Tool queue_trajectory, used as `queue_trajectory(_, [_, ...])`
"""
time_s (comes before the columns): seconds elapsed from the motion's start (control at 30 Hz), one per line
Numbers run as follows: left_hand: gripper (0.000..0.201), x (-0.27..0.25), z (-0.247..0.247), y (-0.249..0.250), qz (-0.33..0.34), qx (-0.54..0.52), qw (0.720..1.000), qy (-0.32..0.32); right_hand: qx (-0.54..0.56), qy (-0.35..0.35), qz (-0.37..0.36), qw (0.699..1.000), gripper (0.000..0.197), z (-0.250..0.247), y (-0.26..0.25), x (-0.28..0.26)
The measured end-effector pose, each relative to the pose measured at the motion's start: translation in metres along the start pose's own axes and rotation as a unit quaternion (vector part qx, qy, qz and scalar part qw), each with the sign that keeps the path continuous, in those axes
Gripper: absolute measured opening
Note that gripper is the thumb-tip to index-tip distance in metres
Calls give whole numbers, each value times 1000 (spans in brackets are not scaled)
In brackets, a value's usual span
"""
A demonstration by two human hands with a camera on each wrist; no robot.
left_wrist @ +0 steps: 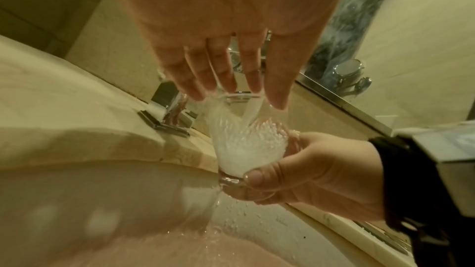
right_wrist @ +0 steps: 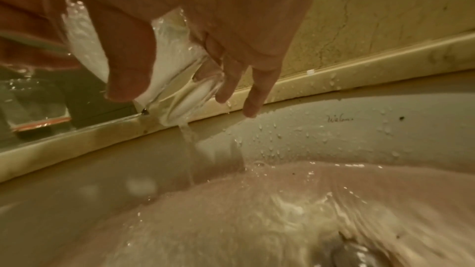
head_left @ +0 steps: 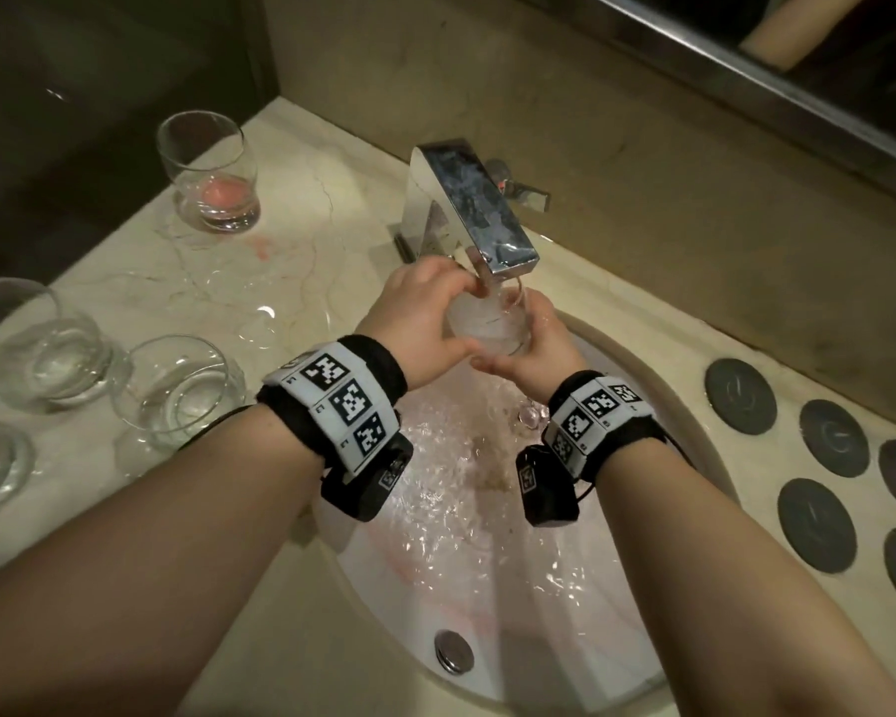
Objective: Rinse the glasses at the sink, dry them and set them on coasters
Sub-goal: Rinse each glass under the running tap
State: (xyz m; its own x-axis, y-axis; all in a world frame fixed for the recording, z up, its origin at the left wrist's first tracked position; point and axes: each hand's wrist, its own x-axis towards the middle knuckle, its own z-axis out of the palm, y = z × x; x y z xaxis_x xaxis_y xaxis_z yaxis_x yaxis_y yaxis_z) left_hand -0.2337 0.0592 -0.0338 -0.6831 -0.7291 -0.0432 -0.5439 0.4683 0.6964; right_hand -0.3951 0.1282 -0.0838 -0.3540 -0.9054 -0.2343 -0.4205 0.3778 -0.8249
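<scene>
A: Where is the clear stemless glass [head_left: 490,323] that is being rinsed?

B: Right under the spout of the chrome square-bodied tap [head_left: 469,209], over the white oval sink basin [head_left: 637,659]. A stream runs into it and it is white with froth (water spills off its base into the basin).

A: And the hands?

B: The right hand [left_wrist: 316,172] grips the glass low, thumb across its thick base. The left hand [left_wrist: 226,33] has its fingers [left_wrist: 195,80] extended down onto the rim and upper wall, steadying it rather than wrapping it.

A: The other glasses?

B: On the cream marble tabletop [head_left: 291,209] left of the basin: one round clear glass with a pink residue at the bottom [head_left: 210,170] stands toward the back, and an empty clear glass [head_left: 179,393] stands nearer, with two more like it at the left edge.

A: The right side?

B: Dark grey round coasters [head_left: 740,396] lie in rows on the tabletop, bare.
</scene>
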Motion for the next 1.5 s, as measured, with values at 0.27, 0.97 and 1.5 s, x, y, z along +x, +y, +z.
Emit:
queue_trajectory(0.27, [79, -6, 7, -7, -96, -90, 991, -3, -18, -25, 0, 1000, 77, -4, -5, -11])
queue_trajectory(0.97, [67, -27, 4, -9, -134, -98, 986, -29, -77, -37, 48, 995, 70, -18, -22, -38])
queue_trajectory(1.5, [40, -98, 3, 19, -94, -162, 982, -1, -690, -21, -96, 718, 68, -53, -111, -113])
